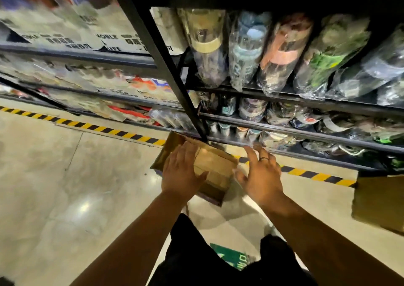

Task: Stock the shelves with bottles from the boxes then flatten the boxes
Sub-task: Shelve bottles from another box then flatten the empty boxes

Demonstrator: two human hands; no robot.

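Note:
An open brown cardboard box (pixel 215 167) stands on the floor at the foot of the black shelf post (pixel 166 60). My left hand (pixel 182 172) hovers over the box's left side with its fingers straight. My right hand (pixel 261 174), a ring on one finger, is spread open just right of the box. Neither hand holds anything. Plastic-wrapped bottles (pixel 282 51) stand in a row on the upper shelf, and smaller bottles (pixel 251 108) fill the lower shelves. The inside of the box is mostly hidden by my hands.
A second cardboard box (pixel 378 202) sits on the floor at the right edge. Yellow-black hazard tape (pixel 98 128) runs along the shelf base. Printed cartons (pixel 65 34) fill the left shelves. A green floor sign (pixel 231 256) lies between my legs.

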